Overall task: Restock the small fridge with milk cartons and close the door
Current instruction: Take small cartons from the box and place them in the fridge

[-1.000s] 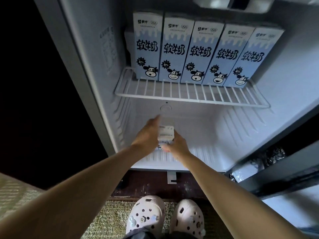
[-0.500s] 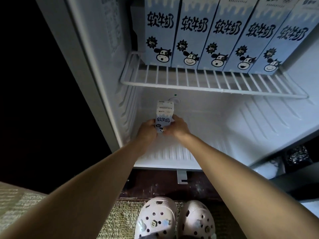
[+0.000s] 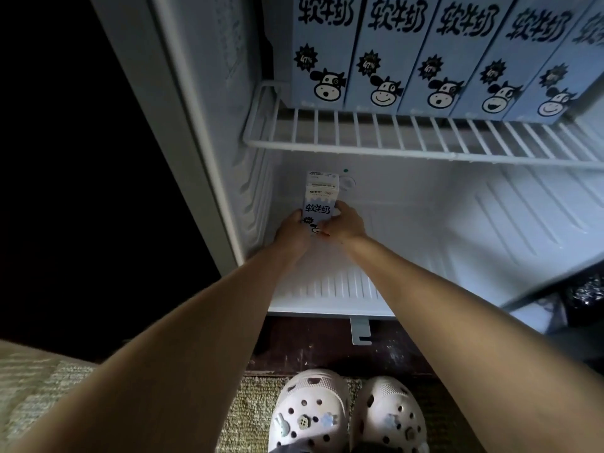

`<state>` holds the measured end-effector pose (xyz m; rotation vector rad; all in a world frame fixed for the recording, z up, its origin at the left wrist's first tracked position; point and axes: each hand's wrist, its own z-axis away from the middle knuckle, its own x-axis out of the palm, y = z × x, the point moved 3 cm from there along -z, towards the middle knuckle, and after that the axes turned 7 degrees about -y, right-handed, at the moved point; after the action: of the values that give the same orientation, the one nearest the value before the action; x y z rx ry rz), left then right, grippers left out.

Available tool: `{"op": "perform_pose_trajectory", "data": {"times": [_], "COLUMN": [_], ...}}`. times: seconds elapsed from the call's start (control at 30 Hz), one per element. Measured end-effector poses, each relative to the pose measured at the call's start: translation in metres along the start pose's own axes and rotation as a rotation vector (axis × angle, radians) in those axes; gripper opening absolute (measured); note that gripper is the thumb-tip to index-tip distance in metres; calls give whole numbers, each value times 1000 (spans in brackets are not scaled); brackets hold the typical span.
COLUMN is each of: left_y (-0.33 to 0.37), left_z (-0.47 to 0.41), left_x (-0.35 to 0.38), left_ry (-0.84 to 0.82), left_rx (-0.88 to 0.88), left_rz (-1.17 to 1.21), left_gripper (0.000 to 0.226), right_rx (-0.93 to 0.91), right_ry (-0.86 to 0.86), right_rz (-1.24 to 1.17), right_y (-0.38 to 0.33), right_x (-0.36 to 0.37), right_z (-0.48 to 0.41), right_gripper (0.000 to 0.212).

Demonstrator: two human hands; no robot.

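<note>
A blue-and-white milk carton (image 3: 319,201) stands upright at the back left of the fridge's lower compartment (image 3: 441,230). My left hand (image 3: 292,235) grips its left side and my right hand (image 3: 346,223) grips its right side near the base. Above, several identical milk cartons (image 3: 421,50) with cow faces stand in a row on the white wire shelf (image 3: 392,138). The carton's bottom is hidden by my hands.
The fridge's left wall (image 3: 209,93) rises close beside the held carton. The open door's edge (image 3: 555,289) shows at the lower right. My feet in white clogs (image 3: 346,416) stand on a woven mat before the fridge. The lower compartment floor to the right holds nothing.
The carton was turned upright and moved deeper and leftward into the lower compartment. My view came closer to the fridge.
</note>
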<state>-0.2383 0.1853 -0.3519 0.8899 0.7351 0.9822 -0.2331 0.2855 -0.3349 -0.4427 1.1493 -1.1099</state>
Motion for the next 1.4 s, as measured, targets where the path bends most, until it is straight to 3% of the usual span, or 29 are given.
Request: {"op": "perform_pose_trajectory", "data": {"times": [0.17,0.3,0.43,0.6,0.73,0.9,1.03,1.23,1.4], "left_y": [11,39,63,91,98,74,21,-99,-201], "left_z": [24,70,127,223,309,422,508,605,655], "left_x": [0,-4,-15,-33,-66,-109,-145,-171,-165], "left_ry": [28,47,80,136,322,453,523,569,512], "left_rx": [-65,-43,4,47,136,185,152,-121,-320], "left_rz": [30,-171,-247,-121,-89,-61,-9,-117,-333], "left_gripper": [30,35,34,26,27,25,21,19,19], "right_rx": [88,74,-10,-190,-318,-441,-400,-346,-257], "right_ry": [61,98,172,208,208,25,-230,-563,-699], "right_rz": [-7,-29,-43,13,-7,-10,-44,173,377], "right_y": [1,-6,-30,-80,-122,-154,-147,-104,-46], "right_x": [-10,-19,-26,-33,-34,10,71,166,233], "right_z": [15,48,101,202,290,394,463,532,573], "right_gripper": [52,41,28,27,27,23,23,23,30]}}
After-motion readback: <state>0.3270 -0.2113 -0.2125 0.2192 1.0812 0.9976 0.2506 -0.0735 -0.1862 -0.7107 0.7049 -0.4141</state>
